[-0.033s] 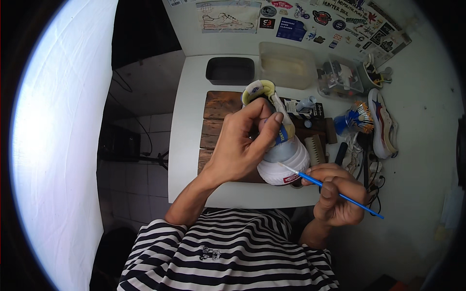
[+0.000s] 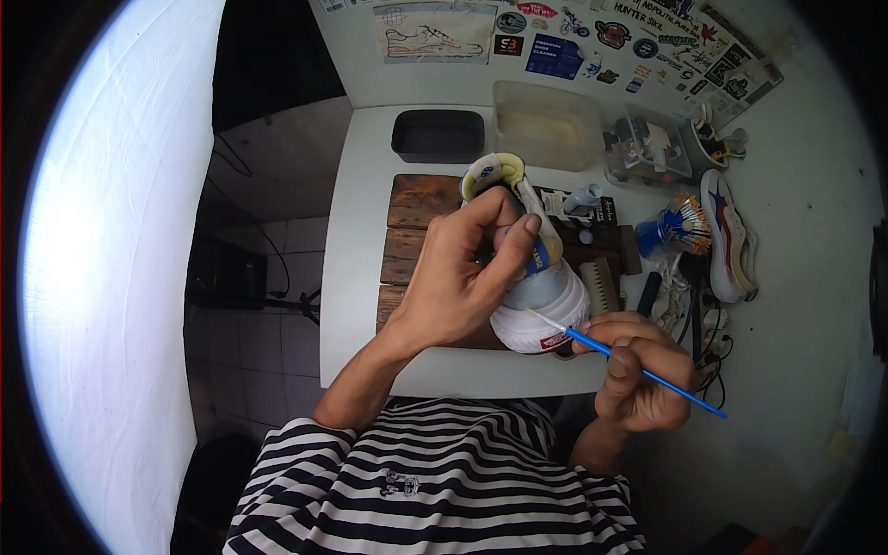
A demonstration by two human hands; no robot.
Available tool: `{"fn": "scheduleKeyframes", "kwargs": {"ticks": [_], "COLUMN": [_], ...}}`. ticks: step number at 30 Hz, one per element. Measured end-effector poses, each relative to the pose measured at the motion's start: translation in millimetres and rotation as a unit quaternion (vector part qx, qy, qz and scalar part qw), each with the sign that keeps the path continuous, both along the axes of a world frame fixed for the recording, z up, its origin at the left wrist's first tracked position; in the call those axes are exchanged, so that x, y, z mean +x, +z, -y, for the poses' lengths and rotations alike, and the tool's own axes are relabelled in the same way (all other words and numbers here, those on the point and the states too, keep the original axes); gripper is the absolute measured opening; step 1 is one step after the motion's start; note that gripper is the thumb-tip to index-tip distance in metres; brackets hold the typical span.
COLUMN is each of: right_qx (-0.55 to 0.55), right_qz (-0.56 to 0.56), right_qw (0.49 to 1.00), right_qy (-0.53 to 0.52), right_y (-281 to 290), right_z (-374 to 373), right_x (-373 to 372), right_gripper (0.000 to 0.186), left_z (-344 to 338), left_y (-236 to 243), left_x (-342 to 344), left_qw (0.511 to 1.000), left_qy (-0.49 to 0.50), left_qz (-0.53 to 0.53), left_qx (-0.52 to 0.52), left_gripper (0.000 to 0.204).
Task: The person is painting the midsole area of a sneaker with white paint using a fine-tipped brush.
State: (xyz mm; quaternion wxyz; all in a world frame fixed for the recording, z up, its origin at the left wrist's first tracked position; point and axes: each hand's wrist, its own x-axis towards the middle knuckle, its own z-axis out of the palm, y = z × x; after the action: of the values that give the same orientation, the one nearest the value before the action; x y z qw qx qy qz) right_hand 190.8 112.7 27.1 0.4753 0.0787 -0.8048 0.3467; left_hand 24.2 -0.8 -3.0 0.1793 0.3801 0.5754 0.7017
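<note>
Left hand (image 2: 462,268) gripping white shoe (image 2: 544,294) near its opening, thumb lying along blue-and-yellow tongue (image 2: 539,260). Shoe sitting over wooden board (image 2: 407,213), rounded end pointing toward me. Right hand (image 2: 638,393) pinching blue paintbrush (image 2: 666,383); I am holding its pale bristles (image 2: 549,321) at shoe's white rubber edge (image 2: 514,331). Second shoe (image 2: 728,245) lying off to my right, black tray (image 2: 437,148) standing beyond board.

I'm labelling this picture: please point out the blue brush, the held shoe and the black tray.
Blue brush (image 2: 660,381): head view, on its handle.
Held shoe (image 2: 544,292): head view, on its toe.
Black tray (image 2: 438,156): head view, on its near wall.
</note>
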Motion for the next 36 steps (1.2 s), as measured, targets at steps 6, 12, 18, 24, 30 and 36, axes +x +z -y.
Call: {"fn": "scheduleKeyframes", "kwargs": {"ticks": [6,12,18,24,30,36], "right_qx": [0.005,-0.033,-0.019,-0.078,-0.008,0.042], "right_qz": [-0.012,-0.026,-0.012,-0.059,-0.026,-0.063], "right_qw": [0.999,0.998,1.0,0.995,0.999,0.996], "right_qy": [-0.04,-0.046,-0.014,-0.023,-0.042,-0.045], "right_y": [-4.1,-3.4,-6.0,-8.4,-7.5,-0.3], "right_z": [-7.9,-13.2,-9.2,-14.5,-10.2,-6.8], "right_x": [2.7,3.7,-2.2,-0.5,-0.8,3.5], "right_gripper": [0.021,0.02,0.017,0.017,0.016,0.02], "left_z": [-0.2,-0.1,0.4,-1.6,-2.3,-3.2], "left_y": [-1.4,1.9,0.7,1.4,0.8,2.7], "left_x": [-0.2,-0.7,-1.8,0.6,2.6,3.4], "left_qw": [1.0,1.0,1.0,1.0,1.0,0.999], "left_qy": [-0.004,-0.009,-0.012,-0.009,-0.012,-0.016], "left_qz": [-0.011,-0.006,0.005,-0.013,-0.003,0.01], "left_qx": [-0.001,-0.012,-0.018,-0.014,-0.01,-0.026], "left_gripper": [0.031,0.03,0.031,0.031,0.031,0.03]}}
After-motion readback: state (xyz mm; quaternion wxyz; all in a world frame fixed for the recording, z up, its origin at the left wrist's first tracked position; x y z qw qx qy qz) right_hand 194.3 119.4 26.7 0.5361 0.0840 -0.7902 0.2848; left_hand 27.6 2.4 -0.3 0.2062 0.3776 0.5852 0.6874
